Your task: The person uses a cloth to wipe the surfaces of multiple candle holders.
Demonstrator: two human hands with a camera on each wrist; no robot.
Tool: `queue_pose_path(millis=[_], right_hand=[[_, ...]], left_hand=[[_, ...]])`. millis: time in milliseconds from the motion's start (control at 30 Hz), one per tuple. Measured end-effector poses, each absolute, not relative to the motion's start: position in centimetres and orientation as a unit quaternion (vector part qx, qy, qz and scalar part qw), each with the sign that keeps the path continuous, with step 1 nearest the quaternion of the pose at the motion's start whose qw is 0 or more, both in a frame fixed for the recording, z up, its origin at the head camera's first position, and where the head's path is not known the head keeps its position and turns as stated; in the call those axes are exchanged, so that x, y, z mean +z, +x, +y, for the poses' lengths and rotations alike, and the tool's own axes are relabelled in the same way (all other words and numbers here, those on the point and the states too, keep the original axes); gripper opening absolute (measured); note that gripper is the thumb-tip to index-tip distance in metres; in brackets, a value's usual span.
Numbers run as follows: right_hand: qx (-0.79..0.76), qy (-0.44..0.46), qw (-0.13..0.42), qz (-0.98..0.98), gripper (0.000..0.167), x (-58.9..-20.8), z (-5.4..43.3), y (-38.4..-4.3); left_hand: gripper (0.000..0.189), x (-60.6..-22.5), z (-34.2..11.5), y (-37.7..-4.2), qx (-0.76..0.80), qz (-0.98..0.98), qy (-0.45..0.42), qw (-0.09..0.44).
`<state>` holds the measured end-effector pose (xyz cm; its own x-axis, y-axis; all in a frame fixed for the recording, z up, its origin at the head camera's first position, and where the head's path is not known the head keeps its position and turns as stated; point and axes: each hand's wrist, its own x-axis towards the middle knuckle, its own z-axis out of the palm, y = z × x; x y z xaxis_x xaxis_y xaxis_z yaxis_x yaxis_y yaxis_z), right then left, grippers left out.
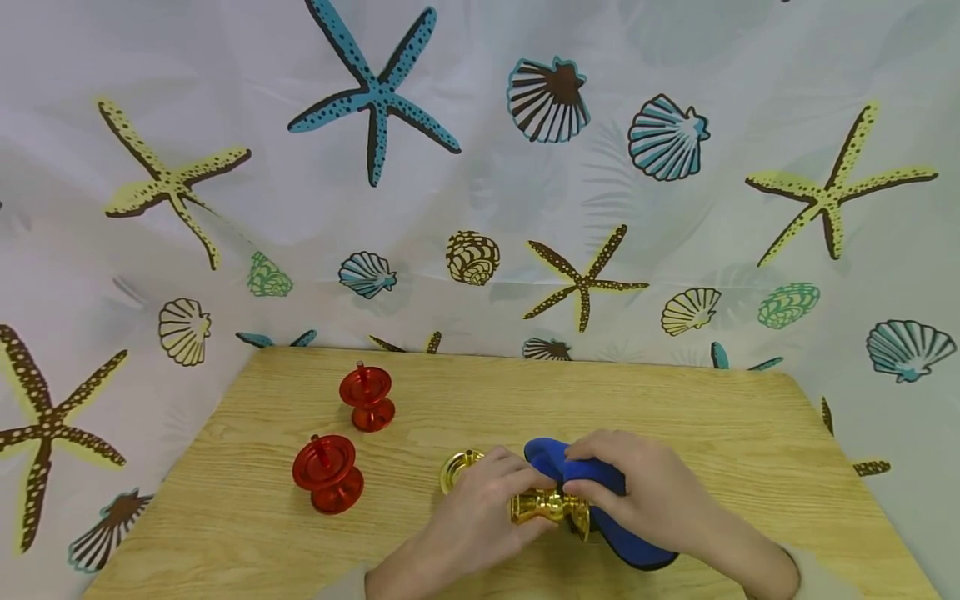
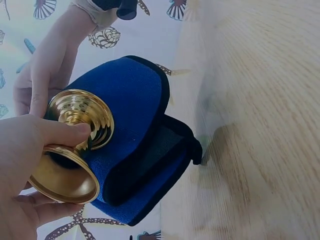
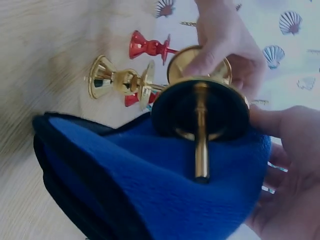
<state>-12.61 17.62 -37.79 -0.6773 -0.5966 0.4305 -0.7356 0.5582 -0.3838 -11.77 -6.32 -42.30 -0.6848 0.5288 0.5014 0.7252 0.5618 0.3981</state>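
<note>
A shiny gold candle holder [image 1: 551,505] with a central spike lies tilted on its side in my left hand [image 1: 487,508]. My left thumb presses on its narrow stem, and the fingers are round its base [image 2: 65,175]. My right hand [image 1: 652,492] grips a blue cloth [image 1: 633,542] with black edging. The cloth lies against the dish end of the holder, below the spike [image 3: 201,145] in the right wrist view. Behind my left hand, another gold candle holder [image 3: 125,81] stands on the table, partly hidden in the head view.
Two red candle holders, a nearer one [image 1: 327,475] and a farther one [image 1: 367,396], stand on the left of the wooden table [image 1: 675,408]. A white curtain [image 1: 465,192] printed with starfish and shells hangs behind the table and along its sides.
</note>
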Motion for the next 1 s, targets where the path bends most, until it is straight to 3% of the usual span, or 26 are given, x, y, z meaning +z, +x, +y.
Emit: queue_pose_path(millis=[200,333,667,1000], right_hand=[[0.354,0.339,0.011,-0.872,0.018,-37.1,18.7,-13.6],[0.386,0.304,-0.011,-0.871,0.015,-37.3,19.4,-14.2],[0.451,0.219,0.039,-0.864,0.017,-38.5,20.7,-14.8],[0.545,0.167,0.1,-0.816,0.015,-39.7,19.4,-14.0]], left_hand=[[0.033,-42.6,-6.4,-11.6,-0.308,-0.858,-0.367,0.185],[0.033,-43.0,-6.4,-11.3,-0.327,-0.85,-0.363,0.197],[0.041,-43.0,-6.1,-11.3,-0.457,-0.803,-0.293,0.244],[0.032,-41.0,-4.6,-11.3,-0.636,-0.761,-0.064,0.111]])
